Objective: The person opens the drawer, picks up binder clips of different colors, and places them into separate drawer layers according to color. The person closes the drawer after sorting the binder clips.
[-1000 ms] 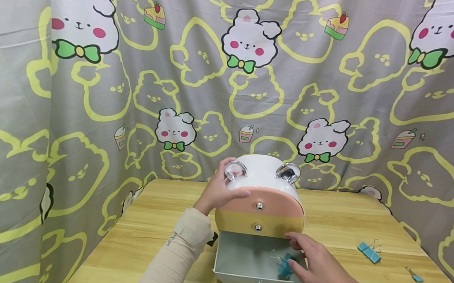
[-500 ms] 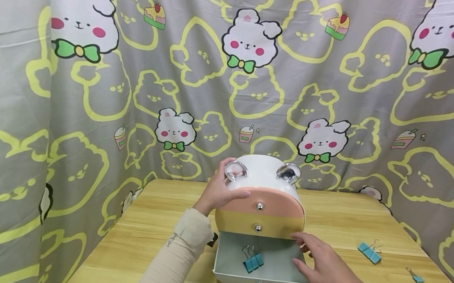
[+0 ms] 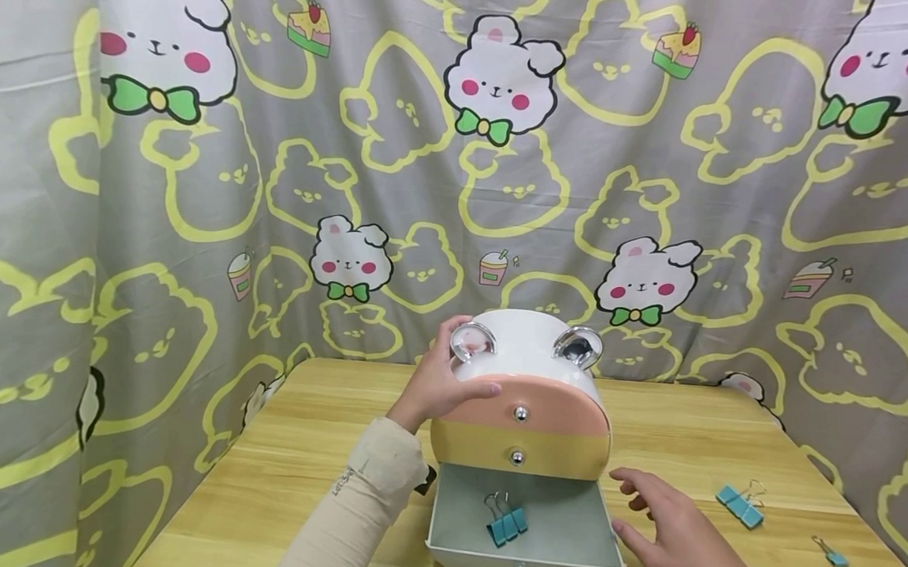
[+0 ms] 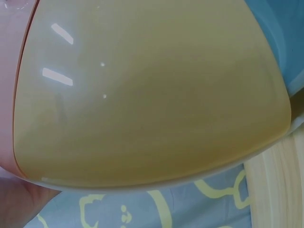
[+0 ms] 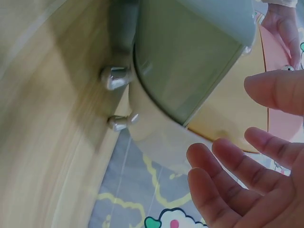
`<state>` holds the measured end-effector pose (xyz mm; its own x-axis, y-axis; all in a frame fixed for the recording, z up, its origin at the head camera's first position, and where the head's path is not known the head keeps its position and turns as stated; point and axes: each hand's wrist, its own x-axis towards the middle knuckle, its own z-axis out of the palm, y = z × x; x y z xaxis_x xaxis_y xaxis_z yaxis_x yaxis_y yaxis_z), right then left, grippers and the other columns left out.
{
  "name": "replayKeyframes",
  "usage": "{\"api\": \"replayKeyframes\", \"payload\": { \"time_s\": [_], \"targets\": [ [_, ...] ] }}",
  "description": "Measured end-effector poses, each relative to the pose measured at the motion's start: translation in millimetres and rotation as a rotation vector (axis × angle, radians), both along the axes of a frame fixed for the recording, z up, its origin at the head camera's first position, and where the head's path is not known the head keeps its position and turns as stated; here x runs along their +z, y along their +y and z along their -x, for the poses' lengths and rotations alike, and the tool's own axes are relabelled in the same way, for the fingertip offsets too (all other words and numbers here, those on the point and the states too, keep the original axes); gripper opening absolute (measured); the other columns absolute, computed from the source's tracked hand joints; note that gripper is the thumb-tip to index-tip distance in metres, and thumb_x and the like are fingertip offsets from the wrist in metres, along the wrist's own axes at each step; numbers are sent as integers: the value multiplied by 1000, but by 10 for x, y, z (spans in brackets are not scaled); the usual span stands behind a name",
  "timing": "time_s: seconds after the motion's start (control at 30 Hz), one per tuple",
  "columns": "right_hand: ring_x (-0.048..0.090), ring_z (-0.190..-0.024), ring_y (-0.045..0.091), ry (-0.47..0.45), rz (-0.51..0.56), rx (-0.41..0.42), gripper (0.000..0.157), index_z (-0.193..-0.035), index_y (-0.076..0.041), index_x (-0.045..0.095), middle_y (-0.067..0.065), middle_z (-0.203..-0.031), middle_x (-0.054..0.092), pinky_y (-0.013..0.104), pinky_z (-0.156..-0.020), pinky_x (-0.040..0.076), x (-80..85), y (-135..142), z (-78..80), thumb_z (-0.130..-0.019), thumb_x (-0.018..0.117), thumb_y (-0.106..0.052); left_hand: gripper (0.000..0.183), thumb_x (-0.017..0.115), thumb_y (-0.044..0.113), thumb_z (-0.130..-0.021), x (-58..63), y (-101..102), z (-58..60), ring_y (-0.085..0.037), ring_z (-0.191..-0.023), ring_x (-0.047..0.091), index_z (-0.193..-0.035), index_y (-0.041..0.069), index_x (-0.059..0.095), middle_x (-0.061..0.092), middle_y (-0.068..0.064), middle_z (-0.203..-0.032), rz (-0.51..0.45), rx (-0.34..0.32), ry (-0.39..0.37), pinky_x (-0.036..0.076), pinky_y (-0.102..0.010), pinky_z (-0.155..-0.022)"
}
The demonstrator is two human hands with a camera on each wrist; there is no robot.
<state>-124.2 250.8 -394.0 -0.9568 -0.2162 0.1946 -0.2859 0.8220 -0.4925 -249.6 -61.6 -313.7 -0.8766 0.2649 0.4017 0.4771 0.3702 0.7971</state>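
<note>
A small drawer organizer (image 3: 519, 335) with a white top and two shiny ears stands on the table. Its pink and yellow drawers (image 4: 156, 109) are closed, while the pale green bottom drawer (image 3: 571, 530) is pulled out. One teal binder clip (image 3: 508, 528) lies inside that drawer, wire handles up. My left hand (image 3: 437, 386) grips the organizer's upper left, thumb on the pink front and fingers behind the ear. Just right of the open drawer, my right hand (image 3: 668, 522) holds nothing; the right wrist view shows its fingers (image 5: 228, 166) loosely bent and spread.
Right of my right hand, a larger teal binder clip (image 3: 740, 507) and a smaller one (image 3: 831, 552) lie on the wooden table (image 3: 338, 396). A patterned curtain (image 3: 420, 184) hangs behind and at both sides. Short metal feet (image 5: 115, 78) support the organizer.
The teal binder clip left my right hand and came to lie farther left in the drawer. My right hand then moved right, out past the drawer's side. My left hand stayed put.
</note>
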Motion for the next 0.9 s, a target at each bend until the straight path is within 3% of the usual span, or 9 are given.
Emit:
{"api": "replayKeyframes", "payload": {
  "time_s": [0.23,0.47,0.63,0.9],
  "targets": [
    [61,-84,16,50,-27,-6,52,-124,-10,57,2,-105,61,30,-67,50,-49,148,-8,-80,79,-28,100,89,33,-65,5,1,4,-26,-116,51,-144,33,28,50,-12,-132,1,-3,11,40,-48,-98],
    [61,-84,19,-21,-44,-50,53,-124,-6,57,7,-106,61,31,-66,50,-109,344,-1,-80,80,-26,100,89,34,-65,-6,-3,6,-26,-118,50,-144,33,28,49,-12,-133,0,-3,-2,40,-49,-98],
    [62,-83,20,-15,-84,-84,56,-125,-4,56,7,-107,61,31,-66,50,-155,472,-12,-80,79,-29,101,89,34,-65,-1,-1,3,-27,-118,49,-145,32,28,48,-12,-134,-1,-3,-4,39,-50,-98],
    [63,-85,25,-99,-78,-71,60,-126,4,53,14,-111,61,35,-67,52,-239,727,13,-83,76,-30,100,89,33,-65,-2,0,8,-26,-118,49,-144,31,28,49,-12,-133,-4,-5,-2,39,-49,-98]
  ]
}}
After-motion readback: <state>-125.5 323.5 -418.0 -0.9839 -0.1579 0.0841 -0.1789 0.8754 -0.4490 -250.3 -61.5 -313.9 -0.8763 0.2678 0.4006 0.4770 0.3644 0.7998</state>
